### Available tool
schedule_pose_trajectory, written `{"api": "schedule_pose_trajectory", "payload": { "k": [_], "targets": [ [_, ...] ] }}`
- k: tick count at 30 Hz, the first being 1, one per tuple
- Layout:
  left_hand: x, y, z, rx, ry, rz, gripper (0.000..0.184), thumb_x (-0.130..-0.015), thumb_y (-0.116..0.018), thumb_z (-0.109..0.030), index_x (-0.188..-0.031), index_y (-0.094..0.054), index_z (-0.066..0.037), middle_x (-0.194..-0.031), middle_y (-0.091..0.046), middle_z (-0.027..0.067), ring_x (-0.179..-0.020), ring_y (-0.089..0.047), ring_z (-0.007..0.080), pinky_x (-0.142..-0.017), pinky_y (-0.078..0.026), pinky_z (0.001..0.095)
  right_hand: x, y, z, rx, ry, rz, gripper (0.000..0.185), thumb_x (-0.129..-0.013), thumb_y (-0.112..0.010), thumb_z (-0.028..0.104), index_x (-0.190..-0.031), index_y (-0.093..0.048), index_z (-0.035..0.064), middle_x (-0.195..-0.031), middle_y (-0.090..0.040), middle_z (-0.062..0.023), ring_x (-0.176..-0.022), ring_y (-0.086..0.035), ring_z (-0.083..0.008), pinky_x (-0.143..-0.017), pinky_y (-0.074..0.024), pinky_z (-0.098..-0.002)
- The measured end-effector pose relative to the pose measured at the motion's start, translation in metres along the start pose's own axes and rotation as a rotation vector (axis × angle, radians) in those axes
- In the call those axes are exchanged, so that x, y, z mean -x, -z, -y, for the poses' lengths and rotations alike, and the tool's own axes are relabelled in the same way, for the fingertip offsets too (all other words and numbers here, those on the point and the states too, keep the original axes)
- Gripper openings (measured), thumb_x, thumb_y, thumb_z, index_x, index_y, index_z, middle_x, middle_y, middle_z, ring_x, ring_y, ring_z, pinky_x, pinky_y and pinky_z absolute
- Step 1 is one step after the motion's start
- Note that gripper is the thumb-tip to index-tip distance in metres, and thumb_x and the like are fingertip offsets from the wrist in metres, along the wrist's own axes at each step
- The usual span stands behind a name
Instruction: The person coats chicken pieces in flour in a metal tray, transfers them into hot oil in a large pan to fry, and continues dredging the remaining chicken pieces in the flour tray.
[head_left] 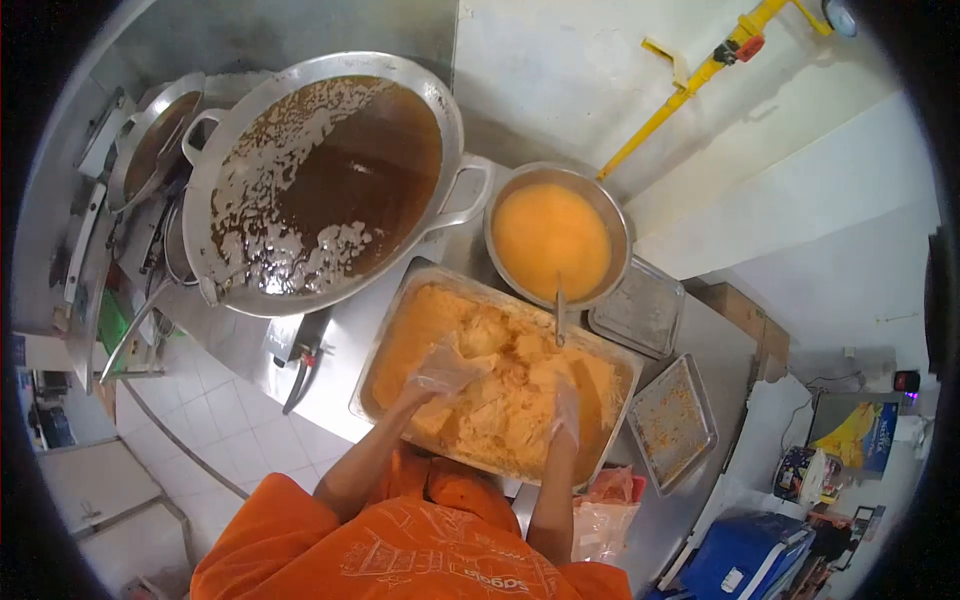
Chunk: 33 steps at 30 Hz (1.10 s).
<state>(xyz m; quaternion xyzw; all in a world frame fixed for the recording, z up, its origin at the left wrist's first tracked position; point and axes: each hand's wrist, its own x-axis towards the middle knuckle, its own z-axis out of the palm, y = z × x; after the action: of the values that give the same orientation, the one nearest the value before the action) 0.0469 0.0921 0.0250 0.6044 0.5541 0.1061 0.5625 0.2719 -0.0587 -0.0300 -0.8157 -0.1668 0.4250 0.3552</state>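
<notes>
"Touching what, down in the head view?"

"Resting the left hand (446, 370), in a clear plastic glove, against pale orange powder (500, 408) lying across a rectangular metal tray (630, 380); touching the powder's right side with the right hand (565, 412), gloved alike."

"Gripping narrowly or wide?"

"Being unable to tell for either, seeing fingertips only unclearly against the powder."

"Seeing what beyond?"

"Seeing a round steel bowl (621, 228) of orange liquid (550, 235) beside the tray's far edge, plus a wide two-handled metal pan (452, 125) of brown liquid (390, 180)."
</notes>
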Motion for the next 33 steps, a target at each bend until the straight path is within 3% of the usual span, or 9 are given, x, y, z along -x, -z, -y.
{"api": "schedule_pose_trajectory", "payload": {
  "k": [4, 9, 11, 14, 19, 25, 30, 33],
  "targets": [
    [0.000, 0.025, -0.009, -0.155, 0.064, 0.054, 0.076, -0.081, -0.080, -0.048, -0.125, -0.055, 0.010, -0.105, -0.069, 0.0248, -0.096, -0.068, 0.0262, -0.081, -0.054, 0.0379, 0.043, -0.006, 0.064, -0.009, 0.153, 0.014, 0.047, -0.096, -0.068, 0.030, -0.127, -0.060, -0.0048, -0.108, -0.067, -0.0148, -0.093, -0.062, -0.0235, -0.081, -0.0507, -0.0353],
    [0.012, 0.029, 0.063, -0.233, 0.133, 0.053, 0.077, -0.081, -0.080, -0.048, -0.126, -0.055, 0.009, -0.106, -0.069, 0.0248, -0.096, -0.068, 0.0267, -0.082, -0.054, 0.0382, 0.036, -0.021, 0.086, 0.029, 0.334, -0.009, 0.050, -0.096, -0.066, 0.036, -0.129, -0.063, -0.0014, -0.104, -0.069, -0.0127, -0.090, -0.063, -0.0234, -0.077, -0.0513, -0.0329],
    [0.014, 0.033, 0.075, -0.243, 0.147, 0.048, 0.078, -0.081, -0.080, -0.049, -0.126, -0.055, 0.009, -0.106, -0.069, 0.0249, -0.097, -0.068, 0.0270, -0.082, -0.054, 0.0383, -0.007, -0.003, 0.053, 0.428, 0.360, -0.286, 0.055, -0.097, -0.065, 0.036, -0.139, -0.056, 0.0022, -0.108, -0.069, -0.0115, -0.091, -0.064, -0.0233, -0.078, -0.0518, -0.0335],
    [0.005, 0.040, 0.075, -0.255, 0.140, 0.044, 0.078, -0.081, -0.079, -0.049, -0.126, -0.054, 0.009, -0.107, -0.069, 0.0249, -0.097, -0.068, 0.0273, -0.083, -0.054, 0.0384, -0.070, 0.019, -0.008, 0.517, 0.167, -0.263, 0.060, -0.099, -0.062, 0.039, -0.147, -0.050, 0.0048, -0.111, -0.070, -0.0115, -0.092, -0.065, -0.0253, -0.080, -0.0522, -0.0365],
    [-0.028, 0.019, 0.055, -0.268, 0.049, 0.073, 0.079, -0.081, -0.079, -0.050, -0.127, -0.054, 0.009, -0.108, -0.068, 0.0249, -0.098, -0.067, 0.0279, -0.083, -0.054, 0.0387, -0.097, -0.028, -0.014, 0.136, -0.052, -0.013, 0.060, -0.099, -0.061, 0.040, -0.146, -0.050, 0.0045, -0.112, -0.070, -0.0125, -0.092, -0.065, -0.0263, -0.080, -0.0522, -0.0372],
    [-0.032, -0.011, 0.034, -0.273, -0.031, 0.103, 0.080, -0.081, -0.078, -0.051, -0.128, -0.053, 0.009, -0.110, -0.068, 0.0250, -0.099, -0.067, 0.0286, -0.084, -0.054, 0.0389, -0.064, -0.057, -0.011, 0.033, -0.035, 0.065, 0.060, -0.099, -0.060, 0.040, -0.146, -0.050, 0.0041, -0.113, -0.069, -0.0137, -0.093, -0.065, -0.0275, -0.079, -0.0522, -0.0382],
    [0.012, 0.025, 0.059, -0.257, 0.061, 0.071, 0.081, -0.081, -0.078, -0.052, -0.129, -0.052, 0.008, -0.111, -0.068, 0.0250, -0.100, -0.067, 0.0292, -0.085, -0.054, 0.0392, 0.009, 0.004, -0.004, 0.154, 0.110, -0.005, 0.060, -0.099, -0.059, 0.041, -0.146, -0.050, 0.0038, -0.113, -0.069, -0.0147, -0.093, -0.065, -0.0284, -0.079, -0.0521, -0.0390],
    [0.010, 0.042, 0.069, -0.275, 0.101, 0.052, 0.082, -0.081, -0.078, -0.052, -0.130, -0.052, 0.008, -0.111, -0.068, 0.0250, -0.101, -0.067, 0.0295, -0.085, -0.054, 0.0393, 0.001, 0.030, -0.010, 0.220, 0.095, -0.085, 0.060, -0.099, -0.059, 0.042, -0.145, -0.050, 0.0036, -0.113, -0.069, -0.0154, -0.093, -0.066, -0.0290, -0.079, -0.0521, -0.0395]
  ]
}}
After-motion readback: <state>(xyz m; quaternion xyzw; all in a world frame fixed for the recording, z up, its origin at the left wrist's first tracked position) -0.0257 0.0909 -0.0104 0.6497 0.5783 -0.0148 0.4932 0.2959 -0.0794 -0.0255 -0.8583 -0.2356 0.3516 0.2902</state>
